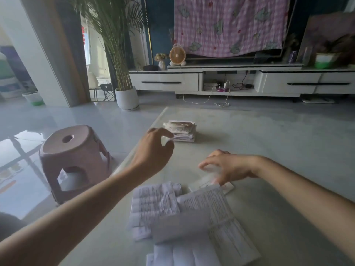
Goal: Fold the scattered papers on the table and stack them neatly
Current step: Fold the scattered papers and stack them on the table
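Likely light, limp and creased, the white printed sheets [157,204] nearer than the stack of folded papers [182,131] suit an edge pinch; left hand [153,150] loosely curled beside it, seemingly empty, right hand [228,167] blurred, grip unclear

Pink plastic stool [75,158] on glossy grey floor [28,120]. Beyond, tall green plant in white pot [121,62] beside low white cabinet [169,81] bearing small orange fan [177,54].

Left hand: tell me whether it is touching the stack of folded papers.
Cannot tell. Head view: the left hand overlaps the near-left edge of the stack of folded papers; blur hides contact or gap.
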`<act>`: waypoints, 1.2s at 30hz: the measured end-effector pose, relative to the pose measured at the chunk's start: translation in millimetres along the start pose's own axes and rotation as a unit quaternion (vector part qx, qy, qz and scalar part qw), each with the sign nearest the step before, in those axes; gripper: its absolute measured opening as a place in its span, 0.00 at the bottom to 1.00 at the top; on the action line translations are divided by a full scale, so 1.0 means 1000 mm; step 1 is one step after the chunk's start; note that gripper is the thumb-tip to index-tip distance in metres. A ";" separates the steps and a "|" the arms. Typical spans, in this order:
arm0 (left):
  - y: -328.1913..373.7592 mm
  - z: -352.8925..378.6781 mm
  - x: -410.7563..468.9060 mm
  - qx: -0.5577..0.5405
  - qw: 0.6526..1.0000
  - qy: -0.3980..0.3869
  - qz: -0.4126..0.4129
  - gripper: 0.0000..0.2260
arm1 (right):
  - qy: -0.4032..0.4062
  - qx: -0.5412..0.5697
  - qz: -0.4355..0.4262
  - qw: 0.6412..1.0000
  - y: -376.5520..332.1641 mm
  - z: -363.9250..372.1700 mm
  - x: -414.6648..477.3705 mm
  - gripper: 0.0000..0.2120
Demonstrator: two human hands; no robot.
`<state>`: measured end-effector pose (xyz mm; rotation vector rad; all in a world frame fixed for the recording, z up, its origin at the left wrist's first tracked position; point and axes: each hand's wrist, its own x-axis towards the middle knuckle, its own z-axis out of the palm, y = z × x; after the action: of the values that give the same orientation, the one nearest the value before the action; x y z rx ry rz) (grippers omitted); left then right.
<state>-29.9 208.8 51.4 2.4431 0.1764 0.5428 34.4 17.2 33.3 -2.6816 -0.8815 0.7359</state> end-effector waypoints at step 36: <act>0.059 -0.022 -0.139 -0.664 0.739 -0.023 -0.111 0.11 | 0.244 0.379 -0.189 0.872 -0.090 0.045 -0.130 0.16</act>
<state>-165.5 138.6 55.4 0.9921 0.0186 0.2943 -123.3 12.3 77.9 -1.7851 -0.7333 0.2076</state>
